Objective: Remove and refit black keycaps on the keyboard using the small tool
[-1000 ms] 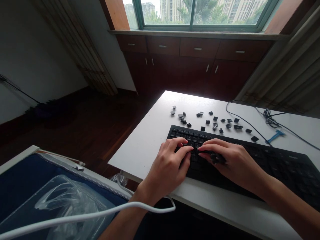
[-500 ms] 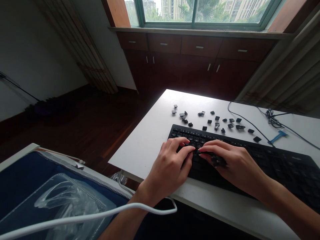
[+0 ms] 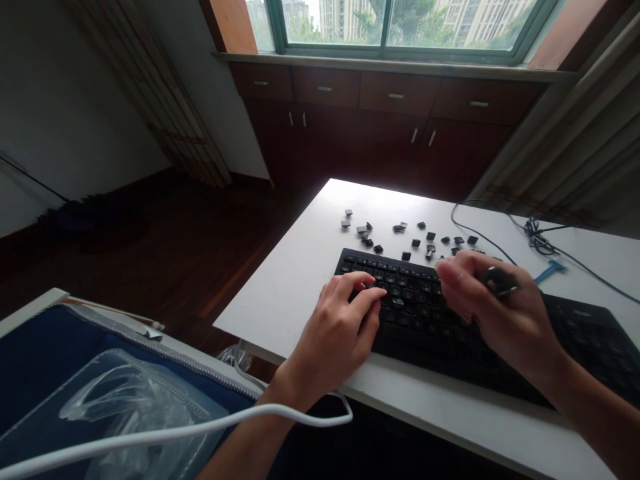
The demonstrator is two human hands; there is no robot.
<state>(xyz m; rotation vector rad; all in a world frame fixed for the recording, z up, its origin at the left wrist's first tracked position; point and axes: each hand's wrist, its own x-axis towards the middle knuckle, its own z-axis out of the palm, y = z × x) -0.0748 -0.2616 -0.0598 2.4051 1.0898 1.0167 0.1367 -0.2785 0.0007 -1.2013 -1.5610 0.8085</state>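
A black keyboard (image 3: 425, 343) lies along the front of the white table, with several of its key positions showing without caps. My left hand (image 3: 341, 320) rests over its left end, fingers apart and bent onto the keys. One dark keycap (image 3: 397, 303) sits raised and tilted just right of that hand's fingertips. Above the middle of the keyboard, my right hand (image 3: 500, 303) is closed and blurred by motion. A small dark object (image 3: 501, 281) shows in its grip; its kind cannot be made out. Several loose black keycaps (image 3: 406, 256) lie scattered behind the keyboard.
A blue T-shaped tool (image 3: 550, 271) and a coiled black cable (image 3: 543, 239) lie at the back right of the white table (image 3: 280, 283). Lower left, a white cable (image 3: 175, 437) crosses a blue zippered item (image 3: 45, 360) with clear plastic. Cabinets (image 3: 350, 127) stand beneath the window.
My right hand has lifted off the keys and moved right and up, dark object still in it. The tilted keycap by the left fingertips is now uncovered. My left hand has barely moved.
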